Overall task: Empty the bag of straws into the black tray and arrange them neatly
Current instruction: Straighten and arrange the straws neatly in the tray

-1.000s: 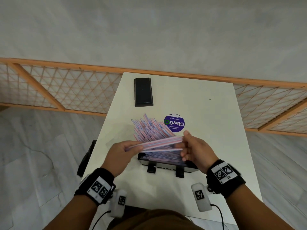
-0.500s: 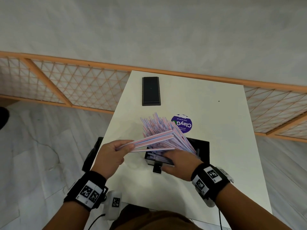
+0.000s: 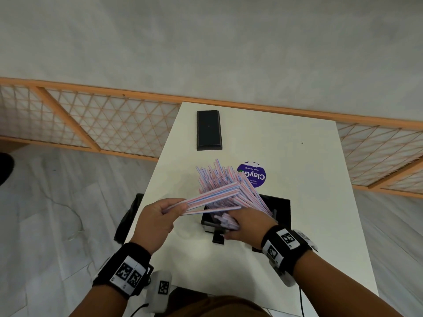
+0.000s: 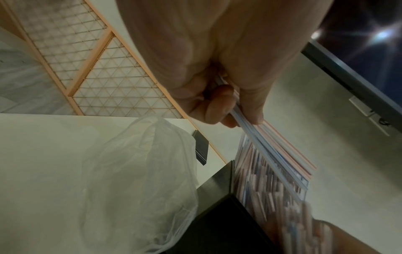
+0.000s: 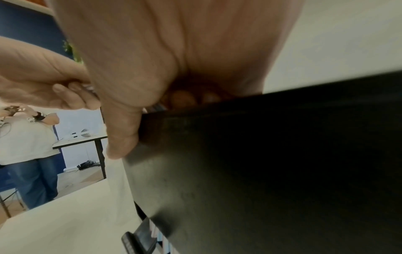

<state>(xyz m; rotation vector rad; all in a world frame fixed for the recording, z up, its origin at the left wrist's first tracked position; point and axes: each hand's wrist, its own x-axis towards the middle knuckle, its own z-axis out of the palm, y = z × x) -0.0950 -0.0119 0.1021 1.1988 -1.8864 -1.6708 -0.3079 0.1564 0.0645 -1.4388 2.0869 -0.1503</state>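
Note:
A black tray (image 3: 282, 208) sits on the white table (image 3: 297, 236), with a fanned pile of pink-and-blue striped straws (image 3: 217, 179) leaning out of it toward the far side. My left hand (image 3: 176, 205) pinches one end of a small flat bundle of straws (image 3: 212, 194) held level over the tray, also seen in the left wrist view as the bundle (image 4: 282, 154) in my left hand (image 4: 228, 110). My right hand (image 3: 238, 227) is down at the tray's near end. Its fingers curl over the pile's lower ends and its thumb (image 5: 121, 137) lies on the tray's front wall (image 5: 261, 163).
The emptied clear plastic bag (image 4: 141, 171) lies crumpled on the table left of the tray. A black rectangular block (image 3: 208, 130) and a purple round sticker (image 3: 255, 176) lie farther back. A wooden lattice rail (image 3: 103, 124) runs behind. A dark chair (image 3: 127, 218) stands at the table's left edge.
My right hand let go of the bundle's right end and dropped to the pile's near ends at the tray. My left hand keeps the bundle raised.

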